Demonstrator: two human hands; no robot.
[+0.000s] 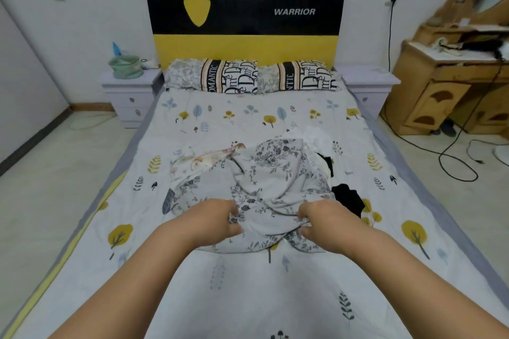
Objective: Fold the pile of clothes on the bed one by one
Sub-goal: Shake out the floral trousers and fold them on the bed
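Now both hands are down on the pile of clothes point(256, 187) mid-bed point(248, 297), left hand point(213, 219) and right hand point(322, 221) each pinching the near edge of the flowered sheet point(270, 170) on top, likely to lift it clear for folding.

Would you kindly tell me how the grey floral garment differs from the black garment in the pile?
The grey floral garment is pale and patterned; the black garment is plain and dark. The floral one lies on top, gripped by both hands; the black one is untouched and mostly covered. Both lie crumpled and unfolded.
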